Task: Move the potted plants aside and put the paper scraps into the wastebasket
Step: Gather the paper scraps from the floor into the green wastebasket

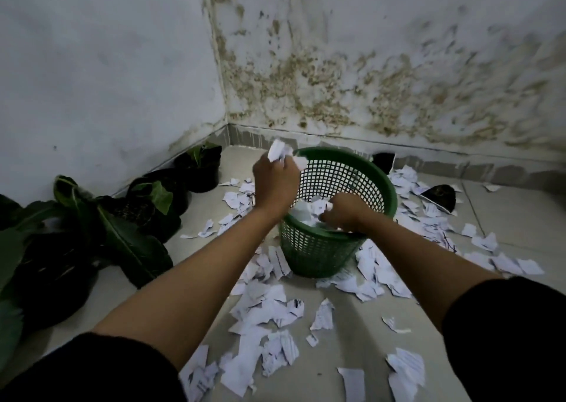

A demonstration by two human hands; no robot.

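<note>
Black sleeves (92, 368) at the bottom corners are nearest the lens, with both bare forearms reaching toward 12 o'clock. Behind everything, two white plaster walls (382, 49) meet in a corner, the right one heavily blotched with brown-green stains. Pale tiled floor (505, 215) runs from that corner to the bottom edge.

Dark-potted plants with broad green leaves (92, 227) stand in a row along the left wall, from 9 o'clock toward 11 o'clock, apart from the litter.

At centre stands a round green plastic mesh wastebasket (333, 242), upright on the floor, with white paper visible inside it.

Torn white paper scraps with printed lines (266, 306) lie scattered on the floor around the basket, thickest at 6 o'clock and 3 o'clock. Two dark fragments (439, 195) lie among them at 2 o'clock; what they are cannot be told.

Left hand (274, 184) is raised just beside the basket's 10 o'clock rim, fingers clenched around a crumpled white wad of paper (278, 152). Right hand (344, 213) is over the basket's near rim, reaching inside, fingers curled on a small crumpled white scrap (320, 207).
</note>
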